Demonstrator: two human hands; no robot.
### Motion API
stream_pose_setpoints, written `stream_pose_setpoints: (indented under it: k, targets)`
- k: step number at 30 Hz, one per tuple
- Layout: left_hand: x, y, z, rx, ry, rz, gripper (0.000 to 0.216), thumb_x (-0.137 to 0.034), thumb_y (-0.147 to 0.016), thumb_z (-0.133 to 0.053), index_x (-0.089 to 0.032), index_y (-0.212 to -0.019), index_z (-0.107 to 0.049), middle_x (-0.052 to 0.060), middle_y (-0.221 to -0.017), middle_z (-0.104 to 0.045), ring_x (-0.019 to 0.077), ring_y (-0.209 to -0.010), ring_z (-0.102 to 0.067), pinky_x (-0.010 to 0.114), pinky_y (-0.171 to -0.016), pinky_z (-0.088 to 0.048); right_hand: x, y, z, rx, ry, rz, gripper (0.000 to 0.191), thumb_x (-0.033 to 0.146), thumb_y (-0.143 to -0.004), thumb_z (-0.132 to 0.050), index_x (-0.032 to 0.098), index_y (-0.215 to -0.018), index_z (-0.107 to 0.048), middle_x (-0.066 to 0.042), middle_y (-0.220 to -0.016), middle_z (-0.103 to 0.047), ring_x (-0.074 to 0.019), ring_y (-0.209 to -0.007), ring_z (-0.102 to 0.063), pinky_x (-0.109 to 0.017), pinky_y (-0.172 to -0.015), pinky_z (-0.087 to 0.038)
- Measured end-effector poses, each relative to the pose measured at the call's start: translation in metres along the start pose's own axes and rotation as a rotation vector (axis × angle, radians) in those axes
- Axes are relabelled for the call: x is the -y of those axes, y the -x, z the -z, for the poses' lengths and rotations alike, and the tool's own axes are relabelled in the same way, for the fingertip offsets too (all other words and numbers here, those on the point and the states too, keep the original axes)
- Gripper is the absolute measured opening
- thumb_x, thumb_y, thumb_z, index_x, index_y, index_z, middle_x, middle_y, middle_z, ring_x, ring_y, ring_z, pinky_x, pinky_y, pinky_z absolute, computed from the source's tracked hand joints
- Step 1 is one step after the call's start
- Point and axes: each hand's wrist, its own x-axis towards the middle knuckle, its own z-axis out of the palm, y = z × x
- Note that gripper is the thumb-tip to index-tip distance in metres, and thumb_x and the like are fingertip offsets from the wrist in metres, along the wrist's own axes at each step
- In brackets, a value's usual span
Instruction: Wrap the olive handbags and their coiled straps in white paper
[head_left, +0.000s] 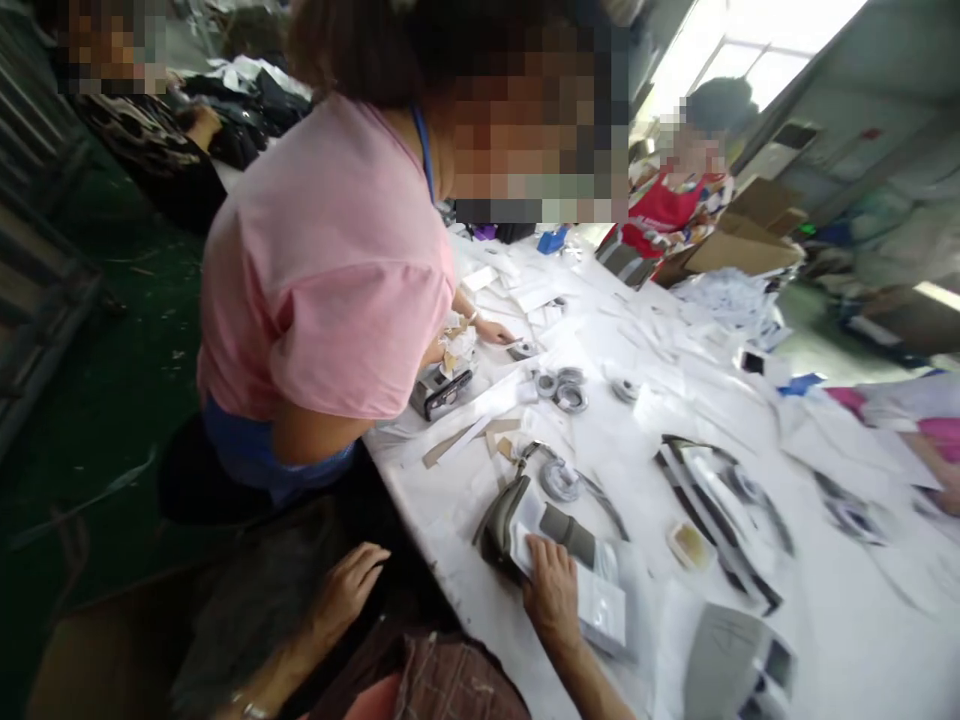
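An olive-grey bag point(495, 530) lies near the close edge of the white table, with white paper and clear plastic wrapping over part of it. My right hand point(553, 590) is closed over this bag, its fingers bent onto the white wrapping. Away from the table, beside my lap, my left hand point(351, 592) is open with its fingers stretched out and nothing visible in it. A coiled grey strap point(561, 480) sits just beyond the bag. To its right are a small yellowish packet point(690, 546) and a dark-edged grey strap bundle point(720, 515).
A co-worker in a pink shirt point(337, 260) stands close on the left, one hand point(493, 332) at a coil. Several grey coils point(570, 390) and paper strips cover the white table point(420, 500). A person in a red apron point(667, 215) and cardboard boxes point(739, 245) are across it.
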Motion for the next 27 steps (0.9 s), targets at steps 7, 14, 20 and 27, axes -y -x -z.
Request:
stream_pose_setpoints:
  k: [7, 14, 20, 27]
  targets:
    - [-0.053, -0.013, -0.045, -0.012, -0.018, -0.108, 0.028, -0.030, -0.089, -0.046, -0.032, -0.104, -0.069, 0.002, -0.105, -0.071, 0.0207, -0.097, -0.068, 0.029, -0.090, -0.057, -0.016, 0.008, -0.007, -0.081, -0.093, 0.111, 0.072, -0.002, -0.068, -0.045, 0.030, -0.132, -0.047, -0.005, -0.114, -0.064, -0.0288, -0.098, -0.056, -0.044, -0.090, -0.043]
    - [-0.088, -0.002, -0.064, 0.179, -0.031, -0.133, 0.030, -0.020, -0.086, -0.045, -0.033, -0.103, -0.067, 0.000, -0.104, -0.070, 0.0187, -0.096, -0.066, 0.028, -0.090, -0.053, -0.022, 0.012, -0.019, -0.148, -0.248, 0.203, 0.084, -0.001, -0.072, -0.041, 0.033, -0.148, -0.027, -0.006, -0.119, -0.065, -0.0285, -0.100, -0.059, -0.046, -0.091, -0.046]
    - [-0.057, 0.090, -0.042, 0.188, -0.113, 0.217, 0.027, -0.018, -0.085, -0.045, -0.025, -0.095, -0.068, 0.003, -0.095, -0.069, 0.0193, -0.091, -0.065, 0.029, -0.085, -0.050, -0.044, 0.028, -0.024, -0.132, -0.277, 0.252, 0.077, 0.009, -0.081, -0.041, 0.028, -0.152, -0.018, -0.014, -0.127, -0.059, -0.0352, -0.112, -0.055, -0.057, -0.096, -0.041]
    - [0.005, 0.194, -0.032, -0.071, 0.031, 0.854, 0.018, -0.019, -0.079, -0.051, -0.021, -0.086, -0.068, 0.002, -0.090, -0.072, 0.0191, -0.091, -0.064, 0.029, -0.086, -0.047, -0.074, 0.028, -0.042, -0.099, -0.239, 0.311, 0.083, 0.030, -0.076, -0.054, 0.026, -0.152, -0.020, -0.018, -0.132, -0.056, -0.0434, -0.114, -0.056, -0.065, -0.091, -0.044]
